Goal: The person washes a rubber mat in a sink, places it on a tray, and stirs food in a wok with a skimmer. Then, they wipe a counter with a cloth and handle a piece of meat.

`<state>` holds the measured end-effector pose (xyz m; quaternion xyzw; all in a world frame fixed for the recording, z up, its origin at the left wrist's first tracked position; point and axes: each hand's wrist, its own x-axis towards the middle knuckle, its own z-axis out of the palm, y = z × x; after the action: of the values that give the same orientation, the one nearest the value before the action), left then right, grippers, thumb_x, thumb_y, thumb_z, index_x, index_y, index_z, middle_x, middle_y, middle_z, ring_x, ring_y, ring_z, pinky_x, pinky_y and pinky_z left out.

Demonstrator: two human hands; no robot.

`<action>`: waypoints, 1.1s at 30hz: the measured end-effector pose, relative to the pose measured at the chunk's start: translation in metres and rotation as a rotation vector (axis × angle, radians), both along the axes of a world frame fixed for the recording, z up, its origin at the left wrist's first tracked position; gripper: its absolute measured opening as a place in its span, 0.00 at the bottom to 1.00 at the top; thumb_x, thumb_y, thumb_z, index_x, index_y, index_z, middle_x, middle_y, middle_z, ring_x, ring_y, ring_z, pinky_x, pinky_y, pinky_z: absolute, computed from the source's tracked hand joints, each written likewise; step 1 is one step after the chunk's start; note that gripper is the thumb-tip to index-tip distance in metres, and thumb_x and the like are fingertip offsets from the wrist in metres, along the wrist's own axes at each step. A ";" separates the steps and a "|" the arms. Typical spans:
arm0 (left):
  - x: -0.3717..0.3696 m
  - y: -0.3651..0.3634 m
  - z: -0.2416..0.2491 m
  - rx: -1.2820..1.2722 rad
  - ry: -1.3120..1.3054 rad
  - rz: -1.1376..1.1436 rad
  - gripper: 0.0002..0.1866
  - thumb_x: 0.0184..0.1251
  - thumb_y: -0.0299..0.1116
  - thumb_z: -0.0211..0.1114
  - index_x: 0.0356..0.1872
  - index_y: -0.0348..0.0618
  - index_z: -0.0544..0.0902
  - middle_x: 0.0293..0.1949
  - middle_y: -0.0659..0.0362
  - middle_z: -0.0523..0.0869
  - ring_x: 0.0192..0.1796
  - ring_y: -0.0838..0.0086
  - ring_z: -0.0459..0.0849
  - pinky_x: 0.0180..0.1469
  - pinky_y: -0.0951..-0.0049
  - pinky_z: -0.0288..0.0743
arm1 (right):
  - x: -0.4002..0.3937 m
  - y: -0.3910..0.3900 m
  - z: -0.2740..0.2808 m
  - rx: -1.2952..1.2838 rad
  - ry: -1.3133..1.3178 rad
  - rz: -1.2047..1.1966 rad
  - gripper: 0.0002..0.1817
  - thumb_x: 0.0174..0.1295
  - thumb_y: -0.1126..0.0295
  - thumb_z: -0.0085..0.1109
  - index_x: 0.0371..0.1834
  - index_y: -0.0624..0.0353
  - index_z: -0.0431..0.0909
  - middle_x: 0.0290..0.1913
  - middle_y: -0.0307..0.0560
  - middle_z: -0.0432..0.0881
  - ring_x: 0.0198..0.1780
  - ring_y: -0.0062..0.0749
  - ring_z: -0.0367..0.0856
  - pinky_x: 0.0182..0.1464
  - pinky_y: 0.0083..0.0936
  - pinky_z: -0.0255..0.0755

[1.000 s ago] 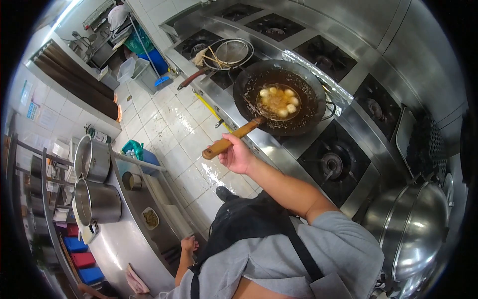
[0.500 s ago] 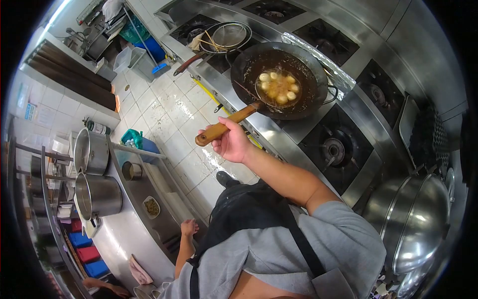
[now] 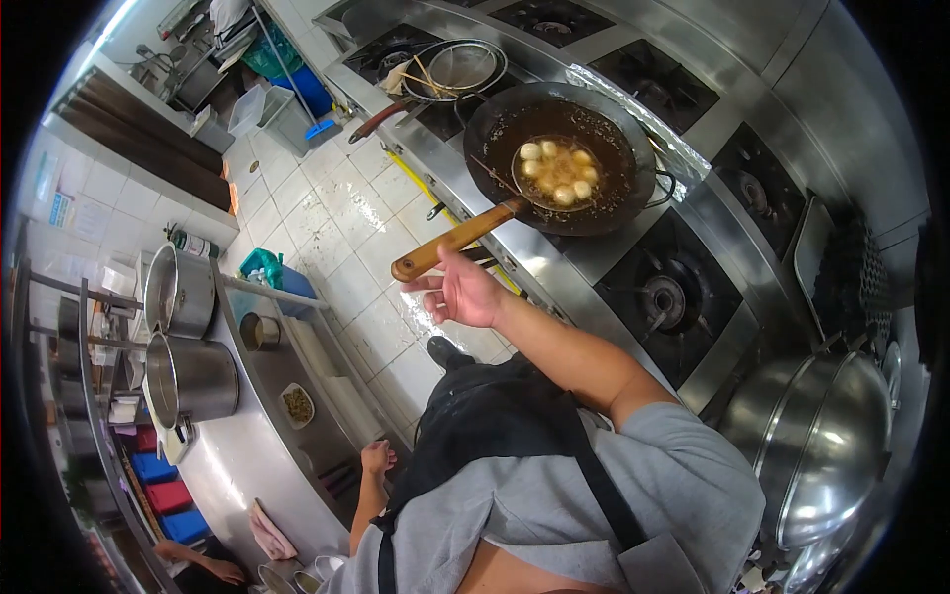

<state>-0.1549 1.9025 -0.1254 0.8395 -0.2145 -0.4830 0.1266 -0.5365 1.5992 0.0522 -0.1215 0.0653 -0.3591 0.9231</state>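
Several pale round balls (image 3: 564,192) sit in bubbling oil inside a strainer with a wooden handle (image 3: 465,236). The strainer lies in a dark wok (image 3: 618,134), its handle crossing the rim and sticking out over the stove's front edge. Just beneath the handle's end is my right hand (image 3: 467,289), fingers spread and loose, the thumb by the wood; whether it touches the handle is hard to tell. My left hand (image 3: 377,457) hangs low beside the apron, its fingers curled in and nothing visible in them.
A strainer over a pot with sticks (image 3: 463,67) stands behind the wok. Right of it is a burner (image 3: 663,302), then large metal woks (image 3: 821,445). Steel pots (image 3: 193,376) and a dish of green food (image 3: 297,406) stand on the left counter. Another person's hand (image 3: 226,571) shows at lower left.
My right hand has loosened from around the wooden handle and dropped slightly below it, with the fingers opening. The strainer with the balls stays in the wok.
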 end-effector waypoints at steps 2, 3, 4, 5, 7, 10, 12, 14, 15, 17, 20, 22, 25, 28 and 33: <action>0.002 0.005 -0.003 -0.026 -0.011 0.000 0.13 0.72 0.39 0.63 0.45 0.38 0.83 0.29 0.56 0.87 0.26 0.69 0.86 0.27 0.67 0.80 | 0.002 0.003 -0.014 -0.214 0.114 0.113 0.31 0.74 0.43 0.51 0.66 0.57 0.71 0.57 0.55 0.83 0.40 0.36 0.86 0.37 0.34 0.84; 0.003 0.008 -0.005 -0.025 -0.007 0.008 0.13 0.72 0.39 0.63 0.45 0.38 0.83 0.29 0.56 0.87 0.26 0.69 0.86 0.27 0.67 0.80 | -0.002 0.006 -0.022 -0.296 0.226 0.147 0.28 0.73 0.49 0.57 0.65 0.56 0.70 0.59 0.55 0.82 0.42 0.34 0.86 0.38 0.32 0.83; 0.006 0.012 -0.010 -0.026 -0.001 0.018 0.13 0.72 0.39 0.63 0.45 0.37 0.83 0.29 0.56 0.87 0.25 0.69 0.86 0.26 0.68 0.80 | -0.005 0.012 -0.027 -0.297 0.228 0.157 0.28 0.73 0.49 0.57 0.65 0.56 0.70 0.59 0.55 0.82 0.42 0.34 0.86 0.38 0.32 0.83; 0.008 0.014 -0.015 -0.028 0.005 0.032 0.13 0.72 0.39 0.63 0.44 0.37 0.83 0.28 0.55 0.87 0.24 0.69 0.86 0.25 0.68 0.79 | -0.007 0.018 -0.039 -0.320 0.333 0.222 0.26 0.74 0.52 0.57 0.66 0.57 0.69 0.59 0.56 0.82 0.41 0.34 0.86 0.39 0.32 0.84; 0.014 0.021 -0.024 -0.027 0.018 0.082 0.14 0.71 0.39 0.64 0.45 0.37 0.83 0.28 0.55 0.87 0.24 0.70 0.86 0.24 0.69 0.79 | -0.011 0.030 -0.067 -0.337 0.585 0.317 0.23 0.75 0.57 0.58 0.66 0.58 0.69 0.57 0.56 0.83 0.39 0.34 0.87 0.39 0.32 0.85; 0.032 0.037 -0.040 -0.050 0.073 0.110 0.13 0.71 0.38 0.63 0.42 0.36 0.84 0.23 0.56 0.85 0.21 0.70 0.84 0.20 0.70 0.75 | -0.018 0.045 -0.144 -0.422 0.973 0.390 0.21 0.73 0.57 0.60 0.61 0.58 0.73 0.51 0.49 0.86 0.37 0.31 0.86 0.35 0.32 0.84; 0.048 0.060 -0.073 -0.157 0.066 0.109 0.15 0.70 0.40 0.63 0.33 0.36 0.86 0.20 0.53 0.84 0.19 0.67 0.83 0.23 0.65 0.77 | -0.029 0.057 -0.200 -0.291 1.063 0.372 0.21 0.73 0.55 0.59 0.58 0.58 0.75 0.46 0.45 0.86 0.35 0.31 0.85 0.33 0.30 0.83; 0.055 0.070 -0.081 -0.193 -0.234 -0.252 0.22 0.67 0.49 0.60 0.28 0.38 0.88 0.31 0.46 0.89 0.37 0.51 0.89 0.48 0.55 0.82 | -0.036 0.072 -0.222 -0.258 1.301 0.418 0.21 0.73 0.54 0.58 0.58 0.59 0.75 0.45 0.47 0.85 0.35 0.33 0.85 0.32 0.31 0.83; 0.051 0.076 -0.075 -0.201 -0.262 -0.162 0.21 0.67 0.48 0.61 0.31 0.38 0.88 0.35 0.45 0.90 0.43 0.51 0.89 0.51 0.55 0.81 | -0.047 0.077 -0.257 -0.197 1.287 0.459 0.19 0.73 0.56 0.57 0.56 0.60 0.76 0.46 0.49 0.86 0.34 0.33 0.85 0.33 0.32 0.84; 0.043 0.077 -0.061 -0.200 -0.294 -0.037 0.20 0.66 0.48 0.63 0.34 0.38 0.89 0.40 0.45 0.90 0.49 0.51 0.88 0.54 0.55 0.80 | -0.055 0.098 -0.275 -0.138 1.312 0.486 0.18 0.73 0.58 0.57 0.53 0.61 0.78 0.43 0.48 0.87 0.34 0.34 0.86 0.35 0.32 0.83; 0.042 0.074 -0.048 -0.102 -0.242 0.105 0.19 0.64 0.46 0.67 0.40 0.40 0.89 0.46 0.44 0.89 0.53 0.52 0.87 0.57 0.57 0.80 | -0.059 0.115 -0.283 -0.174 1.346 0.442 0.17 0.73 0.59 0.56 0.50 0.64 0.78 0.40 0.49 0.87 0.32 0.34 0.86 0.33 0.29 0.83; 0.043 0.069 -0.042 -0.060 -0.213 0.154 0.19 0.61 0.45 0.69 0.43 0.40 0.89 0.45 0.45 0.90 0.52 0.51 0.88 0.57 0.56 0.80 | -0.061 0.113 -0.282 -0.243 1.407 0.422 0.17 0.73 0.60 0.56 0.49 0.66 0.77 0.39 0.52 0.87 0.30 0.34 0.87 0.31 0.27 0.82; 0.049 0.057 -0.047 -0.078 -0.184 0.187 0.19 0.61 0.46 0.69 0.43 0.40 0.88 0.44 0.44 0.90 0.51 0.52 0.88 0.55 0.57 0.80 | -0.066 0.101 -0.294 -0.736 1.422 0.428 0.16 0.74 0.61 0.55 0.49 0.66 0.77 0.41 0.54 0.88 0.30 0.34 0.87 0.30 0.28 0.82; 0.061 0.030 -0.026 -0.258 -0.269 0.193 0.17 0.62 0.43 0.68 0.42 0.40 0.88 0.41 0.45 0.90 0.47 0.52 0.89 0.51 0.57 0.81 | -0.055 0.085 -0.298 -0.988 1.513 0.435 0.17 0.73 0.61 0.55 0.46 0.67 0.79 0.38 0.54 0.88 0.29 0.33 0.86 0.29 0.28 0.81; 0.102 -0.029 0.062 -0.598 -0.419 0.361 0.13 0.65 0.37 0.65 0.45 0.41 0.86 0.36 0.46 0.89 0.41 0.52 0.89 0.46 0.57 0.81 | -0.032 0.043 -0.327 -0.869 1.681 0.768 0.18 0.67 0.62 0.59 0.31 0.70 0.83 0.29 0.54 0.87 0.27 0.36 0.85 0.33 0.31 0.78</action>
<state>-0.0526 1.8732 -0.0631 0.8699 -0.2160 -0.1879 0.4016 -0.5689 1.6419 -0.2750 -0.6712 0.5129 0.1698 0.5075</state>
